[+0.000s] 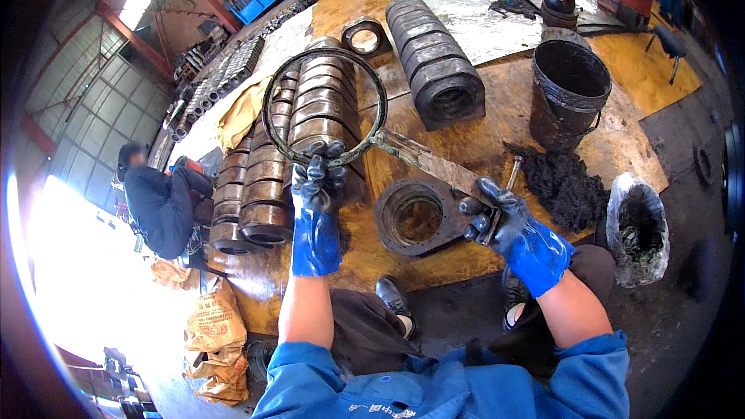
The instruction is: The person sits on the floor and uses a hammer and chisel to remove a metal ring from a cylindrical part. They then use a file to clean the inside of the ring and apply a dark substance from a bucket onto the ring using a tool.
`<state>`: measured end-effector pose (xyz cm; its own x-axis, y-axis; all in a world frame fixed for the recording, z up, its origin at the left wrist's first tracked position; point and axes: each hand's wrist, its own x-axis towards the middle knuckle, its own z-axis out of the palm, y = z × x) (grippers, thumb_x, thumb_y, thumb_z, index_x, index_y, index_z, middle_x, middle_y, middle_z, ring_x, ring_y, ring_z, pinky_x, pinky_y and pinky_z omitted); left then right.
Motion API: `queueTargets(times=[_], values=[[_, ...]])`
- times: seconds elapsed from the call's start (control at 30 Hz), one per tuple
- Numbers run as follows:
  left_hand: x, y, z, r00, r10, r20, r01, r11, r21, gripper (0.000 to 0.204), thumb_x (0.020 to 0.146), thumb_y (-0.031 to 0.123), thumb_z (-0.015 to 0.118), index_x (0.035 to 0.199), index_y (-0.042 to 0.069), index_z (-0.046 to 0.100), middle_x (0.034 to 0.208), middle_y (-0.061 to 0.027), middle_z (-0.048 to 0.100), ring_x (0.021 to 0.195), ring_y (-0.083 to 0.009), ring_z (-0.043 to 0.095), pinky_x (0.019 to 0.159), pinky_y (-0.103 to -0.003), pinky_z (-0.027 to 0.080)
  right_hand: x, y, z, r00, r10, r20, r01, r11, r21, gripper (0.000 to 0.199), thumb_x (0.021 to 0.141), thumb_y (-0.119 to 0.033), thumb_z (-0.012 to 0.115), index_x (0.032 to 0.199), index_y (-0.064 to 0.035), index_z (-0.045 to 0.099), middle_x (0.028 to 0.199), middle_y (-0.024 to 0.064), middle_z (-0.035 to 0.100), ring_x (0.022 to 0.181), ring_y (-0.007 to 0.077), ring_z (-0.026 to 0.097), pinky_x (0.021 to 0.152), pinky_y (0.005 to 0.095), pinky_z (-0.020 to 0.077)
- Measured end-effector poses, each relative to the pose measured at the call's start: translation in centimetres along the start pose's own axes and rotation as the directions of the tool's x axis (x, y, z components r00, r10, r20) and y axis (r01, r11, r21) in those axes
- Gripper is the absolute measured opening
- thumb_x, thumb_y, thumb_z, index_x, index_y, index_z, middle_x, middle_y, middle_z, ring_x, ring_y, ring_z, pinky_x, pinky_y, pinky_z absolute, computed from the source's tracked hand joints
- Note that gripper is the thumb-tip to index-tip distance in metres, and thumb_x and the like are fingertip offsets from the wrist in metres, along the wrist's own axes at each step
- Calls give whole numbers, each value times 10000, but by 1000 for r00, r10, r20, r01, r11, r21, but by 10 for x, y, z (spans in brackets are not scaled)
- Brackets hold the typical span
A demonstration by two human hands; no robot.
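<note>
My left hand (317,186), in a blue glove blackened at the fingers, is closed on the lower edge of a large thin dark ring (382,101). The ring is held up over the rows of metal parts. My right hand (500,213), gloved alike, is closed round a flat, dirty wooden stick (431,164). Its far end meets the ring's lower right edge. A thin metal rod with a small head (514,174) rises beside the right hand; whether I hold it too I cannot tell. Below the stick lies a thick dark metal housing (415,217) with a round bore.
Rows of round-bored metal blocks (264,178) stand at the left, another row (434,54) further back. At right are a black bucket (570,89), a dark fibrous heap (563,190) and a plastic-lined container (638,221). Brown sacks (216,326) and a seated person (159,202) are at left.
</note>
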<state>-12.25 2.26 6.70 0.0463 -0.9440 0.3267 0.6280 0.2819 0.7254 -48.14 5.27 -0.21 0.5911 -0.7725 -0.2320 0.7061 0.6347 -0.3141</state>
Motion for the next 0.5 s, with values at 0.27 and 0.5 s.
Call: queueTargets(times=[0.27,0.5], values=[[-9,2,20,992,8,-124,14,985,174,231,935,117,649,1159,67,626,1093,-171,689,734,-160,636,574,-247,508,3,-1,11,997,-22,-70,25,998,50,240,955,-356,535,1128,-228,641,931,142,714,533,203,604,560,501,537],[-11,4,22,986,2,-168,44,963,265,264,921,151,674,1170,80,621,1070,-170,701,677,-152,632,526,-237,481,1,-17,0,983,-184,0,184,981,58,387,882,-348,589,1231,-184,628,1031,251,692,613,253,679,584,511,592]])
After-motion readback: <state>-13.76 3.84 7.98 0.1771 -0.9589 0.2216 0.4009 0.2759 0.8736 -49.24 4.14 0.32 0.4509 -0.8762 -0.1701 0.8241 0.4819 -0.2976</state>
